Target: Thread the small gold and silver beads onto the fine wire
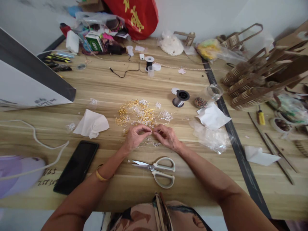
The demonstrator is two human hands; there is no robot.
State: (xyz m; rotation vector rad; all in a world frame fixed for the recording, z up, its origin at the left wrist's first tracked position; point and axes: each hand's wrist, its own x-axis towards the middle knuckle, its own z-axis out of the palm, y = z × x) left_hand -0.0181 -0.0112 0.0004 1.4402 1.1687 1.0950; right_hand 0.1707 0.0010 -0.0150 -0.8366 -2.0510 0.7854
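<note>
My left hand [135, 137] and my right hand [166, 136] meet fingertip to fingertip over the table, both pinched closed. Something tiny sits between the fingertips, too small to name. Just beyond them spreads a pile of gold and silver jewelry findings [143, 112]. A thin silver chain [148, 143] lies under and between the hands, partly hidden by them. Closer to my body rest scissors [154, 168] with white handles, blades slightly apart and pointing left. Beside the pile, to the right, is a small heap of clear and white slivers [166, 115].
A black phone [76, 166] lies left, near a crumpled white paper [91, 123]. A wire spool [181, 98], a glass jar [214, 92] lying near dark beads [200, 102], and clear plastic bags [213, 138] are to the right. Bamboo baskets [255, 77] stand far right.
</note>
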